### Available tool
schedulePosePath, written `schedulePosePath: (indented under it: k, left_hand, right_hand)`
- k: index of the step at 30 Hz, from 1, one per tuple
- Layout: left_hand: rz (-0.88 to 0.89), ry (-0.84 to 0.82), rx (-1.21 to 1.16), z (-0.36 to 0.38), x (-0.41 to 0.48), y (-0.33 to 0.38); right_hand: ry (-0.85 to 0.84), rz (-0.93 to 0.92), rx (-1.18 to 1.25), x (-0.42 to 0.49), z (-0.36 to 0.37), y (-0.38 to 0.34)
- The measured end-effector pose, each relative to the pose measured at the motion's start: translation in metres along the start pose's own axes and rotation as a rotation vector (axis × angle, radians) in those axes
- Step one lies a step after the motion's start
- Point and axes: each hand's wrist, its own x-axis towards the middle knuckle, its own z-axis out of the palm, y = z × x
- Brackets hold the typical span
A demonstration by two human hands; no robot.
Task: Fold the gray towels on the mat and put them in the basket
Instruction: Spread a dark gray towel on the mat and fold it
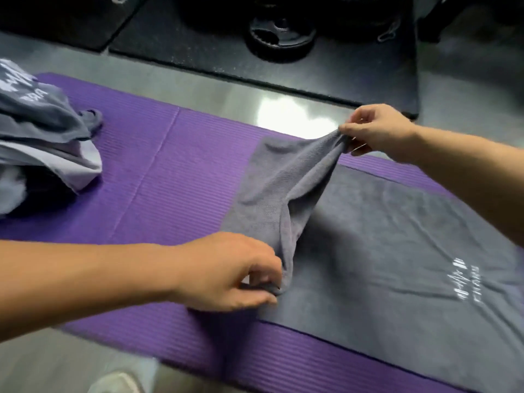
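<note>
Gray terry towel (pixel 382 236) lies spread across the right part of the purple mat (pixel 170 171), its printed end flat and its left end raised off the mat between our hands. Our left grip (pixel 226 273) pinches the near corner with thumb and fingertips, low and close to the mat. Our right grip (pixel 380 131) pinches the far corner and holds it higher, so the edge between them sags in a slack fold instead of running straight. That slack is the risk as we judge it: if we carry the end over to the right unevenly, the corners will land out of line and the fold will crease crooked. Both pinches hold little cloth, so a corner could slip free. A heap of more gray towels (pixel 42 117) sits at the mat's left end; we cannot make out the basket.
</note>
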Motion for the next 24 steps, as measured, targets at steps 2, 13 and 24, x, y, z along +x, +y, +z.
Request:
schedulePosePath:
  k: [2,13,24]
  left_hand:
    - [-0.008,-0.060,0.031,0.014,0.045,0.026]
    - [-0.566,0.405,-0.560,0.263,0.248,0.159]
    - [-0.274,0.099,-0.282,0.349,0.325,0.214]
  right_hand:
    - [0.039,0.031,0.022,-0.018,-0.030,0.036]
    - [0.308,0.159,0.267,-0.088,-0.169,0.215]
    - [0.532,0.239,0.309,-0.122,-0.239,0.325]
